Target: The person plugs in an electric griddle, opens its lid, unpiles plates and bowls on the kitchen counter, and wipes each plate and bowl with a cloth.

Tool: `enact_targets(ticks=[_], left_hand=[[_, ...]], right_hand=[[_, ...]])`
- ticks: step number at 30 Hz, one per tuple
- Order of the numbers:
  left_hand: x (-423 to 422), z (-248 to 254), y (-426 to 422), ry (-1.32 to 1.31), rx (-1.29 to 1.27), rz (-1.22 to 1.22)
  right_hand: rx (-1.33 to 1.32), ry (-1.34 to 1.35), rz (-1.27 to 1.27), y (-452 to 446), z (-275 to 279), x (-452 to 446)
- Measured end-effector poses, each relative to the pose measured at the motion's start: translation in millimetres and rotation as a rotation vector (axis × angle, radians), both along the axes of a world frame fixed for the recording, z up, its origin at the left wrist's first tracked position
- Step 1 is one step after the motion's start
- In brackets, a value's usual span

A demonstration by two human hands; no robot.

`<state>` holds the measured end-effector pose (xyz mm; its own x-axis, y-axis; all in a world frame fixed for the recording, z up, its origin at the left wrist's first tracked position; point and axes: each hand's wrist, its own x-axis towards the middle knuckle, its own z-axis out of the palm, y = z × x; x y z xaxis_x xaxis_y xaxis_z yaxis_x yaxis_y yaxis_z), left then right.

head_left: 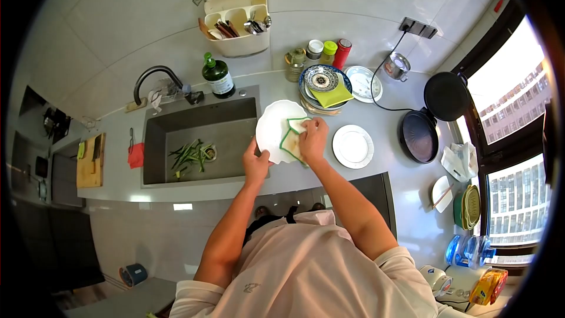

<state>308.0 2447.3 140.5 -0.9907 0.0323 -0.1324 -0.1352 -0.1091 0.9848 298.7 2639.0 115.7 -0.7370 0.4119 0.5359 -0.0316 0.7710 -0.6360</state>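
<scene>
The left hand (pixel 256 162) is gripping the near rim of a white scalloped plate (pixel 271 122) beside the sink (pixel 176 125), right hand (pixel 313 139) is holding a green-edged dishcloth (pixel 291 143) against it; a round white plate (pixel 353 147) is lying right, stacked patterned dishes (pixel 322 78) are standing farther back

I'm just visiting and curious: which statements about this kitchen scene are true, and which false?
1. The left hand grips a white, scalloped-edged dish. True.
2. The right hand holds a wooden spoon. False: it holds a white cloth with green edging.
3. Green vegetable stalks lie in the grey rectangular sink. True.
4. The dark green pump bottle lies on its side. False: it stands upright behind the sink.
</scene>
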Motion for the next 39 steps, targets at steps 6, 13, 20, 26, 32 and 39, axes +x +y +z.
enact_targets(ticks=[6,13,20,26,32,39], left_hand=[[7.3,25.9,-7.8,-0.102,-0.162,-0.236],[7.5,9.9,-9.6,-0.204,-0.075,-0.267],[4.7,-28.3,17.5,-0.232,0.047,-0.078],[-19.6,-73.6,38.7,-0.414,0.18,0.004],[-43.9,-118.8,56.9,-0.536,0.225,0.042],[-61.5,-133.7,66.9,-0.574,0.239,0.031]], right_hand=[[0.08,-0.089,0.327,26.1,33.1,-29.0],[-0.065,-0.447,0.567,42.3,43.1,-31.0],[-0.307,-0.615,0.111,68.5,-13.1,8.0],[-0.339,-0.537,0.038,91.4,-55.6,40.2],[-0.356,-0.483,0.021,96.6,-60.3,56.3],[-0.393,-0.489,-0.012,103.1,-58.4,68.0]])
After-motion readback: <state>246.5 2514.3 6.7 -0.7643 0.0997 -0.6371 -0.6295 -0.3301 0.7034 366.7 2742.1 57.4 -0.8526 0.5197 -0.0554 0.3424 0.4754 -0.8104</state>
